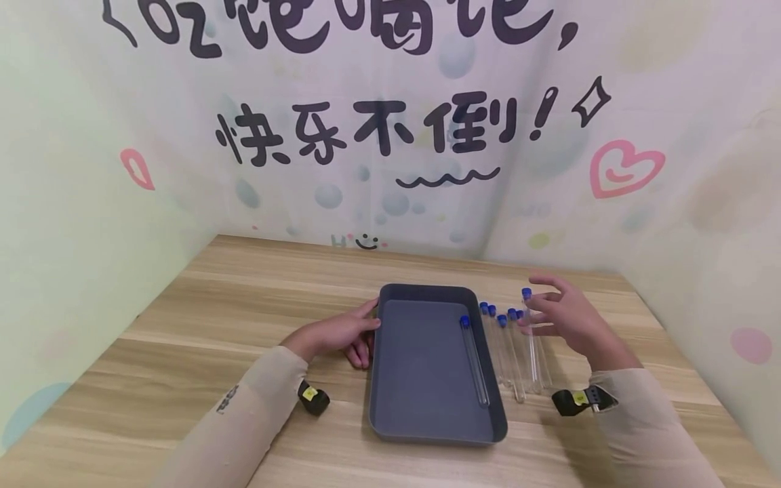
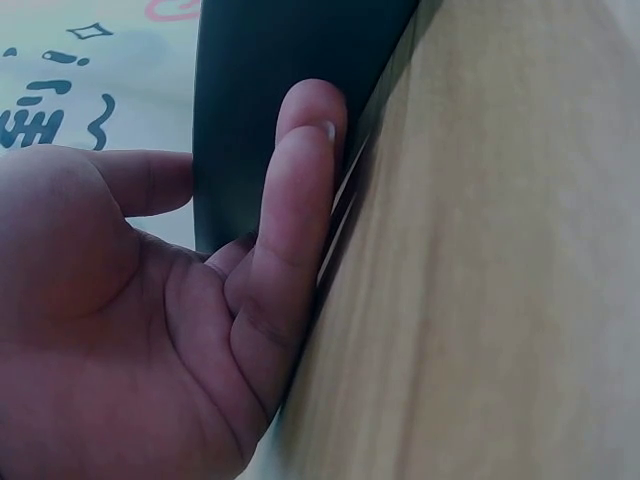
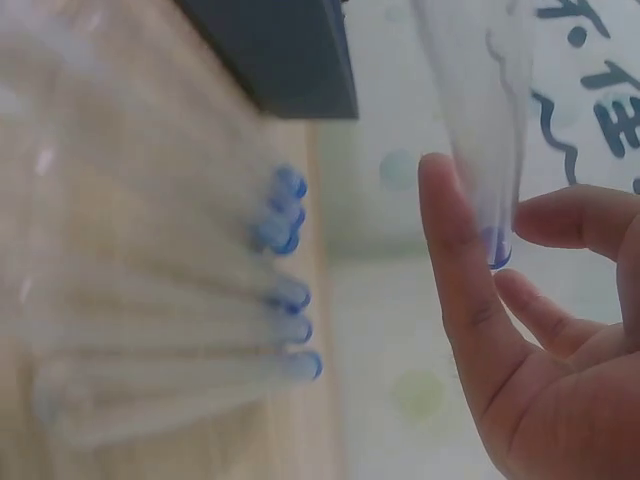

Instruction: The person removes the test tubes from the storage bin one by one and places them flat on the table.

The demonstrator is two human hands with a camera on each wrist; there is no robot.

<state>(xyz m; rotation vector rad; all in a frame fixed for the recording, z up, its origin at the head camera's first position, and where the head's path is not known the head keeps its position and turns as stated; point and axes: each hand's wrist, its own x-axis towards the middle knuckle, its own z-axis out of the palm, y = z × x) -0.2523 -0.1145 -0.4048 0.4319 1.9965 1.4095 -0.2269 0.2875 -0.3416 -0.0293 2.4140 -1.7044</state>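
My left hand (image 1: 342,333) holds the left side of a dark grey rectangular tray (image 1: 415,407). In the left wrist view its thumb reaches over the rim, and the other fingers lie against the outer wall (image 2: 300,40) near the tabletop. At the right, my right hand (image 1: 567,315) pinches a clear test tube (image 1: 533,359) just below its blue cap, the glass hanging downward. The right wrist view shows this held tube (image 3: 480,110) between thumb and fingers, over the others. One blue-capped test tube (image 1: 474,362) lies inside the tray along its right wall.
Several more blue-capped test tubes (image 1: 511,352) lie side by side on the wooden table (image 1: 244,318), right of the tray, caps toward the back. A printed wall cloth (image 1: 366,203) stands behind the table's far edge.
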